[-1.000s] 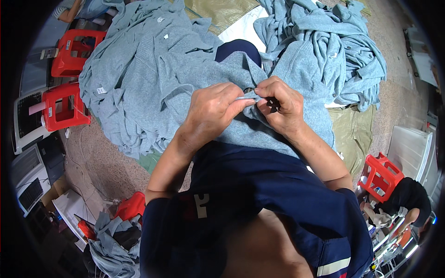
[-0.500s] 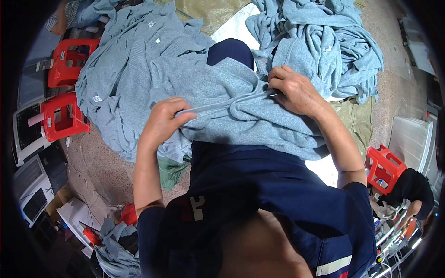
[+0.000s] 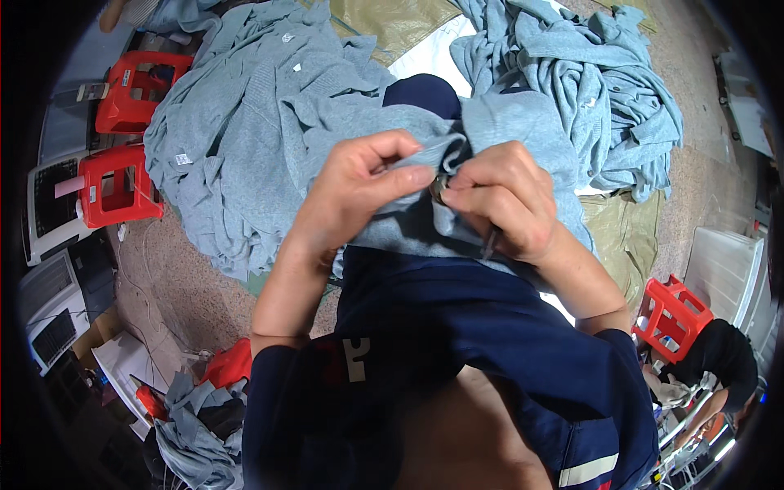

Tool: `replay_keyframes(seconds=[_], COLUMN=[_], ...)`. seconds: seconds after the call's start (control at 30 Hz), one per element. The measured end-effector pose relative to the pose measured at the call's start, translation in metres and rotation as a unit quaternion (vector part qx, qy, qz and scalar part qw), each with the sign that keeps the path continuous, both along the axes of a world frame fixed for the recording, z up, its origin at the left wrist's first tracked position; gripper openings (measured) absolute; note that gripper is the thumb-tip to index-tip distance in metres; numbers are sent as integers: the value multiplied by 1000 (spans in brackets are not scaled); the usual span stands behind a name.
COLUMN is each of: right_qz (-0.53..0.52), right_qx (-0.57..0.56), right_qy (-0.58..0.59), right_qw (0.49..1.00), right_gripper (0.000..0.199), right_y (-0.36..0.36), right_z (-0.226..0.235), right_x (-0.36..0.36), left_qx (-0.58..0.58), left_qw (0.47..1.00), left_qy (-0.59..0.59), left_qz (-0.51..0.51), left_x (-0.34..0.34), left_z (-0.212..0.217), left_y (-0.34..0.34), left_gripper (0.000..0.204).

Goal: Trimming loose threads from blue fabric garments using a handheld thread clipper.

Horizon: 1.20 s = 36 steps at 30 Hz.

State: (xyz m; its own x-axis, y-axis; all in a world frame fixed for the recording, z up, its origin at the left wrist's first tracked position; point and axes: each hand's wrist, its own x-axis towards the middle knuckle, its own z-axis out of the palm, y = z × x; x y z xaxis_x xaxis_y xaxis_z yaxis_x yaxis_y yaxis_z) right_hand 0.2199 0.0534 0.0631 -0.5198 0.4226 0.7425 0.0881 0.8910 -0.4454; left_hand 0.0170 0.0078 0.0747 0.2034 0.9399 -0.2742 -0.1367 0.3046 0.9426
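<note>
A blue-grey knit garment lies across my lap, with part of its edge bunched up between my hands. My left hand is closed, thumb and fingers pinching the fold from the left. Close beside it, almost touching, my right hand curls round a small, dark metal tool. One end of this tool sticks out below the palm, and something metallic shows at the fingertips against the cloth. Its exact kind is hidden by the fingers.
Heaps of similar knitwear lie at the left and far right. Red plastic stools stand at the left, another stool at the right. A person in black bends at the lower right. An olive sheet covers some floor.
My hands have come together from a wide hold on the garment's edge. The left moved right and up; the right came inward, and the tool now shows. The cloth is bunched between them.
</note>
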Motion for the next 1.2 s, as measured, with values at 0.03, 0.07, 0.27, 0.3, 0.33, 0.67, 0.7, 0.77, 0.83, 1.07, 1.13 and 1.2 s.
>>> replay_keyframes(seconds=[0.03,0.07,0.27,0.3,0.33,0.67,0.7,0.77,0.83,1.07,1.13,1.2], right_qz=[-18,-26,55,48,43,21,16,22,4,-54,-51,-32], right_qx=[6,-7,-120,-129,-129,-321,-264,-230,-248,-333,-194,-187], right_qy=[8,3,-28,-31,-32,-131,-111,-73,-45,41,9,-32], right_qw=[1000,1000,991,990,990,938,958,970,968,940,980,981], right_gripper=[23,23,27,30,31,33,34,35,32,24,26,28], right_y=[1,1,-3,-5,-7,-9,-6,-4,-5,-16,-18,-9], right_z=[-6,-10,-17,-19,-19,-21,-24,-25,-25,-39,-41,-39], right_x=[-3,-3,-4,-2,0,-9,-9,-10,-13,-15,-13,-5], left_qx=[-9,-19,105,141,175,327,324,330,388,430,470,483], left_qw=[1000,1000,988,983,974,899,895,884,837,767,717,676], left_qy=[-17,-18,104,105,134,289,302,330,385,475,514,556], left_qz=[4,13,-38,-50,-59,-45,-42,-16,-26,-43,19,26], left_x=[5,3,-4,-3,-2,1,1,-1,-7,4,10,12], left_z=[3,0,-8,-7,-8,-10,-8,-10,-20,-27,-29,-41], left_y=[1,0,-11,-9,-10,-22,-21,-20,-16,-14,-16,-21], left_gripper=[18,23,24,23,23,24,26,28,31,23,19,21])
